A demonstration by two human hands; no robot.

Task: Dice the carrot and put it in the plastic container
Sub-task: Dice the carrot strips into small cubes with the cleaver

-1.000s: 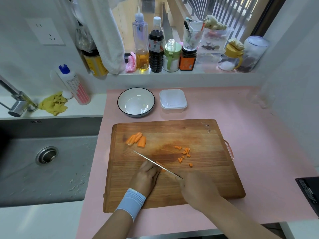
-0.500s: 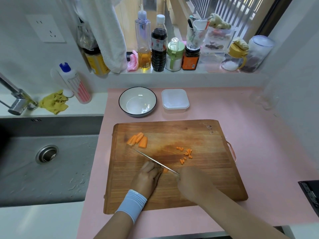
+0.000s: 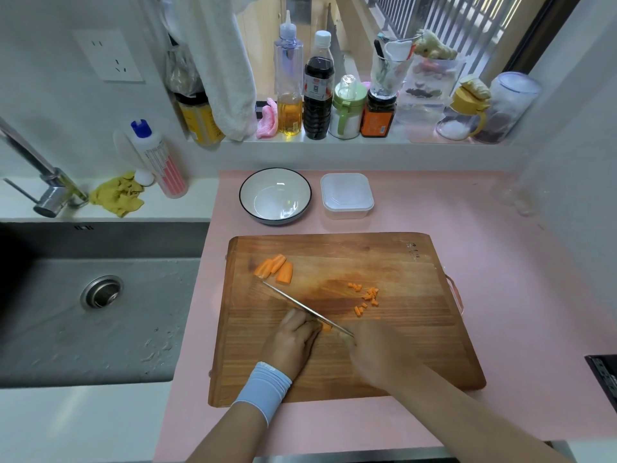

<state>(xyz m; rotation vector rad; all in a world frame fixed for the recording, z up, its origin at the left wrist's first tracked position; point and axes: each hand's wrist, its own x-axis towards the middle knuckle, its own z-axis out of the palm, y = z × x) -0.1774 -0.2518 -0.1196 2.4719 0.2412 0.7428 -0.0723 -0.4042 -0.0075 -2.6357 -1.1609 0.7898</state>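
**Carrot dicing on the board: both hands engaged**

The wooden cutting board lies on the pink counter, to the right of the steel sink.

The left hand, with a pale blue wristband at the wrist, rests on the near-centre of the board. Its fingers are curled down over a small carrot piece and pin it to the wood; only an orange end shows past the fingertips.

The right hand is clenched round the handle of a knife; the handle itself is hidden inside the fist. The blade runs diagonally up and to the left, just beside the left fingers and touching the exposed carrot end.

Uncut carrot sticks lie bunched near the board's far left corner, close to the blade tip. Diced carrot is scattered right of centre, apart from both hands.

The plastic container stands on the counter beyond the board's far edge. No carrot can be seen in it. A white bowl with a dark rim sits just beside it on the left.
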